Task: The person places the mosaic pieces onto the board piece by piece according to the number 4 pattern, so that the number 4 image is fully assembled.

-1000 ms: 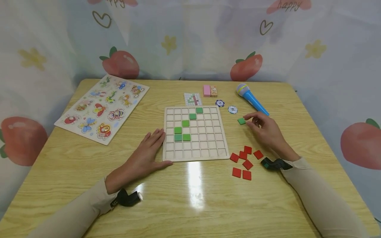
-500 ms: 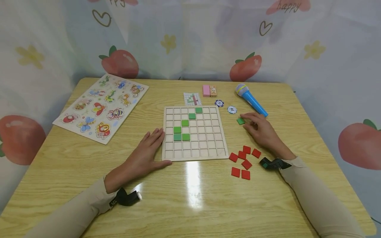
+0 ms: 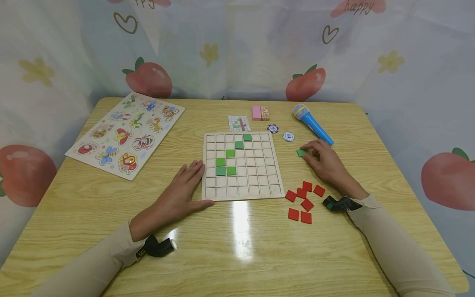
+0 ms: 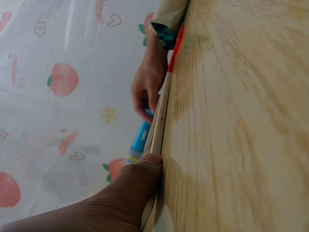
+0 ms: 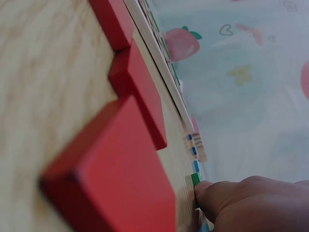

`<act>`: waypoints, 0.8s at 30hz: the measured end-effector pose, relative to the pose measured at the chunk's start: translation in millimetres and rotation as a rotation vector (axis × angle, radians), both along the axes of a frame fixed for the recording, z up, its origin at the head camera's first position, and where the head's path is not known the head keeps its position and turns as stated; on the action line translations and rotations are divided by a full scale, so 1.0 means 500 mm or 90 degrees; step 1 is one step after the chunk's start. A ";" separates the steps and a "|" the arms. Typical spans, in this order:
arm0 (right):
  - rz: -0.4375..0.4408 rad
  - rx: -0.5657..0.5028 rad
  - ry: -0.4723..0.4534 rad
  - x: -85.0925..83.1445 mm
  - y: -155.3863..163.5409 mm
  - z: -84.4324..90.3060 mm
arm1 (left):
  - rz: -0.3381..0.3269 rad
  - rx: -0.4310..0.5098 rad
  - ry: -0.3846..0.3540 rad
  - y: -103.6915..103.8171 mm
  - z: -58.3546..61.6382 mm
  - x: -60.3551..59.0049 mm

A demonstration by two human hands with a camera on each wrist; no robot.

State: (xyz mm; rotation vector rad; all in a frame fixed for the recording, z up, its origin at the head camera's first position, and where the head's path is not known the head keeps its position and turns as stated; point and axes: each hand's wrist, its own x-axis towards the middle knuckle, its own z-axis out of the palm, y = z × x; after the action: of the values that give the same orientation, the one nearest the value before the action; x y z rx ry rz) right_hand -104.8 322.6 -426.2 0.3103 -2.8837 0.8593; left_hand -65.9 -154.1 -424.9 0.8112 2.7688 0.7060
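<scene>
A wooden grid board [image 3: 259, 181] lies mid-table, with several green tiles [image 3: 230, 153] set in a slanting line across its squares. My left hand [image 3: 178, 194] rests flat beside it, fingertips along its left edge and thumb at the near left corner. To the right of the board, my right hand [image 3: 326, 163] pinches a loose green tile [image 3: 300, 152] between thumb and fingers; the tile looks tilted. In the right wrist view, that green tile [image 5: 195, 179] shows at the fingertip. Several red tiles [image 3: 306, 204] lie scattered below the right hand.
A blue toy microphone [image 3: 313, 123] lies just beyond the right hand. Two poker chips [image 3: 288, 136], a small grid pattern card [image 3: 239, 123] and a pink box [image 3: 257, 113] sit behind the board. An insect picture puzzle [image 3: 126, 136] covers the back left.
The right hand's fingers have closed in on the loose green tile, which has gone from lying flat to tilted. The left hand keeps its place at the board.
</scene>
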 end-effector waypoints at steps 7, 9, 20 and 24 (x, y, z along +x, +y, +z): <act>-0.041 -0.003 -0.039 0.004 0.003 0.006 | 0.000 -0.004 -0.004 0.000 0.001 0.000; -0.054 -0.005 -0.048 0.007 0.002 0.012 | 0.000 -0.002 0.000 0.000 0.001 0.000; 0.000 0.031 0.015 0.018 -0.025 0.055 | 0.000 0.011 0.011 0.002 -0.001 0.001; 0.056 0.031 0.039 0.024 -0.051 0.073 | 0.000 0.011 0.008 0.000 0.000 0.002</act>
State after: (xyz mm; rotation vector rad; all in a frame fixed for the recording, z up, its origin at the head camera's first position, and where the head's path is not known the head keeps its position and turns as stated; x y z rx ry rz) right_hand -92.6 297.1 -389.5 0.4630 -2.8562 0.7792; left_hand -65.1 -153.9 -425.0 0.8231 2.7778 0.7291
